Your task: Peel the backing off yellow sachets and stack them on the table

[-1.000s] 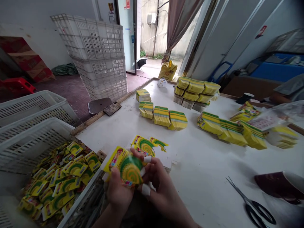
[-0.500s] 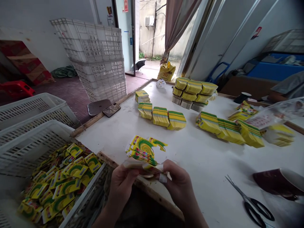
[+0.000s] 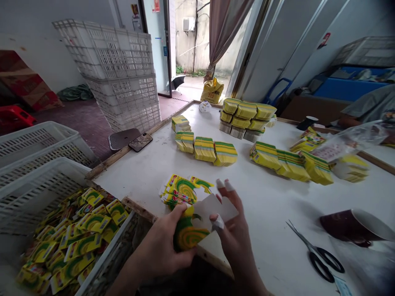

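My left hand (image 3: 154, 244) is closed around a small yellow-and-green printed carton (image 3: 189, 235), just above the table's front edge. The carton's white inner flap faces up. My right hand (image 3: 239, 234), with white coverings on several fingertips, has its thumb against that flap and its fingers behind it. Just beyond my hands lies a small pile of flat yellow-and-green cartons (image 3: 182, 188) on the white table (image 3: 138, 176).
Bundled carton stacks (image 3: 205, 149) stand across the table, with taller rows (image 3: 247, 113) behind. Scissors (image 3: 317, 250) and a tipped dark mug (image 3: 348, 226) lie right. A crate (image 3: 61, 168) of filled-looking cartons is at left. A phone (image 3: 140, 142) rests on the edge. Another person sits far right.
The carton has turned from edge-on to showing its printed face and white flap. My left hand has come around its side, and my right fingers have spread upward behind the flap.
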`<state>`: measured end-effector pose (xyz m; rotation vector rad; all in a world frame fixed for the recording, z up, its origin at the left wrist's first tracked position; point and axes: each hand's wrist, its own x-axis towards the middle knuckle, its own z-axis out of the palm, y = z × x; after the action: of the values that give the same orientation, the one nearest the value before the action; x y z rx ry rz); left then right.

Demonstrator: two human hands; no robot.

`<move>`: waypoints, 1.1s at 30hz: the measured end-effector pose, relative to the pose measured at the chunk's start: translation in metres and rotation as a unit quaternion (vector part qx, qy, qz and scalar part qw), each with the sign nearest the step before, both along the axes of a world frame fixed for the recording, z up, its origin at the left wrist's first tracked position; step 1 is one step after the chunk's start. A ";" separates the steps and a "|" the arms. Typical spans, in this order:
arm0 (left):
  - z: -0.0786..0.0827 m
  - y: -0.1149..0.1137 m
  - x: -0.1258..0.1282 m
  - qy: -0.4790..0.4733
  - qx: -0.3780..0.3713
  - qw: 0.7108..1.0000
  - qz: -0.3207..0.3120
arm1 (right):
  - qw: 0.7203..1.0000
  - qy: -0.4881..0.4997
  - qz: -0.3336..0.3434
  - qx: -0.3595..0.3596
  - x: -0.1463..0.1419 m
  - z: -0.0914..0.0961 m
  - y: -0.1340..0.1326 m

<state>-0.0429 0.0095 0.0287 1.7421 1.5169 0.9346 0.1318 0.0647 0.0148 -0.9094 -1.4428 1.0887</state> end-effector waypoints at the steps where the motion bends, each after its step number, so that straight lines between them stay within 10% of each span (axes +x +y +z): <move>1: -0.003 -0.001 0.003 0.008 0.013 1.000 0.002 | 0.997 0.027 0.036 -0.056 -0.003 -0.003 0.000; 11: -0.013 0.001 0.019 0.017 0.148 0.989 -0.019 | 0.970 0.060 0.139 -0.192 -0.020 0.002 0.002; 21: -0.026 0.006 0.018 0.004 0.103 0.994 0.043 | 0.971 -0.159 0.116 0.136 -0.003 -0.005 -0.012; 25: -0.033 0.005 0.026 0.059 0.143 0.981 0.116 | 0.969 -0.172 0.002 0.177 0.002 -0.011 -0.008; 33: -0.006 0.007 -0.005 0.082 0.131 0.987 0.043 | 0.926 -0.299 0.165 0.164 0.022 -0.001 0.005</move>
<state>-0.0476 0.0167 0.0226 1.9934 1.6456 1.0991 0.1535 0.0696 0.0141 -0.8043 -2.2735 0.7891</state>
